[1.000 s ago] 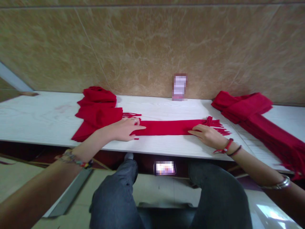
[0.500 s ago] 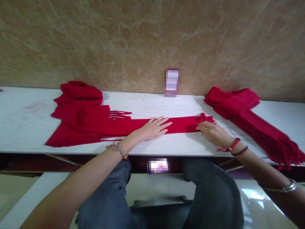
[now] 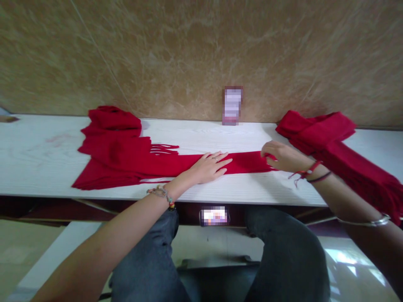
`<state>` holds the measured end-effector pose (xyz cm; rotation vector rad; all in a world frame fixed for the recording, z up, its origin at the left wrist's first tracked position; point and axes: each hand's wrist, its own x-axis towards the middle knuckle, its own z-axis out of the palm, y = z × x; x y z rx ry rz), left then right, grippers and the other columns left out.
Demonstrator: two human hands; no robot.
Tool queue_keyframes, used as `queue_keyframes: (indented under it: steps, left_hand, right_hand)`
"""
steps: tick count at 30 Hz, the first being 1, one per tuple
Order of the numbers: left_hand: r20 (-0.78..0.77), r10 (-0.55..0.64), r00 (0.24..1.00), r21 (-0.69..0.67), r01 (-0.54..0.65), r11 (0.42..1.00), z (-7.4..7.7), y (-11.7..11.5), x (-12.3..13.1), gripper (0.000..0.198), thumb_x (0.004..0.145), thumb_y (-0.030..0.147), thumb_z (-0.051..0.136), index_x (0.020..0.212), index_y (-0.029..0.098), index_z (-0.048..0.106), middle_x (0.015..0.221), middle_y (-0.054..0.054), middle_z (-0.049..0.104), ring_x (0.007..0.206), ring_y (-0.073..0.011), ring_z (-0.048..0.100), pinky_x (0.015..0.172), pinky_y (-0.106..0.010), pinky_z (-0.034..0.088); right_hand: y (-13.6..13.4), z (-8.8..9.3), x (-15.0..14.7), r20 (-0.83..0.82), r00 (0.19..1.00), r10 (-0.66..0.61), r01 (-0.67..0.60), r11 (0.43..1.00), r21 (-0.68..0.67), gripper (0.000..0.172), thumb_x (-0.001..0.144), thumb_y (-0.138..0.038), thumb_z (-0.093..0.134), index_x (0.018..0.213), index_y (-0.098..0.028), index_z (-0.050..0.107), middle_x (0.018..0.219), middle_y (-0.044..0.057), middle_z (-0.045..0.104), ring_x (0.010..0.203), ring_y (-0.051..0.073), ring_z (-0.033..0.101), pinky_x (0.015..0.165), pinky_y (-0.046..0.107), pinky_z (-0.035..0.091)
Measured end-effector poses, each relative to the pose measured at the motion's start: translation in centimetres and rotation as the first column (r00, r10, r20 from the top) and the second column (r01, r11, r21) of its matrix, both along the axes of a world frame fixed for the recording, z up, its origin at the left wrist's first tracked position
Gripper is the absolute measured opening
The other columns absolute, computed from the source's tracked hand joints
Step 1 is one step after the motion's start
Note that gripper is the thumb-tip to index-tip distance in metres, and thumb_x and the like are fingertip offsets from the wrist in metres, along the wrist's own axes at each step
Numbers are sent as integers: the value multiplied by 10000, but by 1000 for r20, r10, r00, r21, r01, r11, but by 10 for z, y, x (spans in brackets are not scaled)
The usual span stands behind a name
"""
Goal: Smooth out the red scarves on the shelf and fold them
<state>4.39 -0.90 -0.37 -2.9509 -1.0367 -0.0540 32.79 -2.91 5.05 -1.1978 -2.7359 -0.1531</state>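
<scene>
A red fringed scarf (image 3: 247,162) lies as a long flat strip on the white tabletop. Its left part runs under or into a bunched heap of red cloth (image 3: 116,161) with tassels. My left hand (image 3: 210,167) rests flat on the strip's middle, fingers spread. At the strip's right end is my right hand (image 3: 285,157), fingers curled in toward the thumb over the fringe. It casts a shadow on the table, and what its fingertips pinch, if anything, is hidden. A second red scarf (image 3: 330,134), folded over itself, lies to the right behind my right wrist.
A brown marbled wall (image 3: 176,63) rises along the back edge of the narrow white table (image 3: 201,136). A blurred-out upright item (image 3: 232,105) stands against the wall. Below the front edge, a phone-like thing with a blurred screen (image 3: 214,216) lies above my knees.
My right hand has moved up from the strip's lower right corner to its upper one, and the bunched fringe there no longer shows. My left hand stays pressed on the scarf. The view shifted slightly.
</scene>
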Motion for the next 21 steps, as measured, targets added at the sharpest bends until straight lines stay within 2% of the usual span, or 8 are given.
queue_keyframes:
  steps: [4, 8, 10, 12, 14, 17, 19, 21]
  left_hand:
    - [6, 1, 1000, -1, -1, 1000, 0, 0, 0, 488, 953, 429, 188, 1408, 274, 271, 1501, -31, 208, 1364, -207, 191, 1068, -405, 168]
    - [-4, 9, 1000, -22, -9, 1000, 3, -1, 1, 483, 951, 423, 207, 1405, 275, 278, 1499, -31, 214, 1360, -209, 205, 1067, -407, 172]
    - [-6, 17, 1000, -33, -17, 999, 5, -2, 2, 485, 949, 420, 216, 1405, 270, 281, 1499, -32, 215, 1359, -211, 205, 1068, -406, 172]
    - [-2, 21, 1000, -40, -21, 999, 6, -2, 2, 486, 948, 420, 220, 1405, 268, 282, 1498, -32, 217, 1357, -211, 209, 1067, -402, 175]
    - [6, 23, 1000, -37, -23, 999, 6, -2, 2, 484, 947, 420, 224, 1403, 271, 287, 1497, -31, 221, 1354, -207, 217, 1065, -394, 180]
    - [5, 28, 1000, -25, -28, 999, 5, -2, 2, 477, 945, 416, 233, 1397, 279, 295, 1495, -26, 228, 1351, -199, 224, 1062, -376, 188]
    - [3, 28, 1000, -22, -28, 999, 4, -1, 1, 478, 945, 419, 233, 1398, 280, 292, 1495, -27, 231, 1351, -200, 227, 1062, -373, 188]
    - [8, 23, 1000, -19, -23, 1000, 2, -1, 1, 484, 946, 423, 226, 1403, 275, 284, 1495, -30, 228, 1351, -208, 228, 1063, -382, 188]
  right_hand:
    - [13, -14, 5, 128, 990, -57, 74, 988, -136, 156, 710, -66, 444, 701, -173, 556, 754, 74, 604, 719, 172, 542, 685, 277, 422]
    - [9, -21, 58, 192, 967, -165, 190, 974, -123, 147, 738, -87, 452, 700, -170, 566, 760, 98, 617, 693, 169, 541, 657, 275, 406]
    - [4, -17, 82, 235, 948, -215, 247, 962, -115, 130, 719, -87, 485, 701, -179, 575, 772, 104, 632, 690, 178, 553, 638, 284, 408]
    - [1, -11, 91, 229, 949, -215, 239, 968, -80, 117, 710, -92, 507, 684, -183, 576, 776, 113, 634, 707, 191, 558, 656, 296, 422]
    - [-2, -2, 81, 148, 978, -149, 154, 988, -21, 117, 733, -108, 492, 689, -178, 575, 782, 120, 620, 741, 197, 550, 703, 305, 433]
    - [-3, 5, 39, 13, 1000, -8, 8, 1000, 26, 148, 781, -137, 435, 771, -159, 580, 832, 126, 597, 801, 198, 531, 746, 305, 429]
    - [-3, 3, 12, 43, 996, 74, -71, 995, -65, 136, 766, -137, 437, 758, -167, 570, 813, 103, 584, 796, 192, 522, 732, 295, 422]
    - [-3, -4, 1, 103, 991, 88, -72, 985, -154, 140, 725, -103, 433, 705, -178, 550, 759, 74, 573, 735, 172, 513, 701, 281, 410]
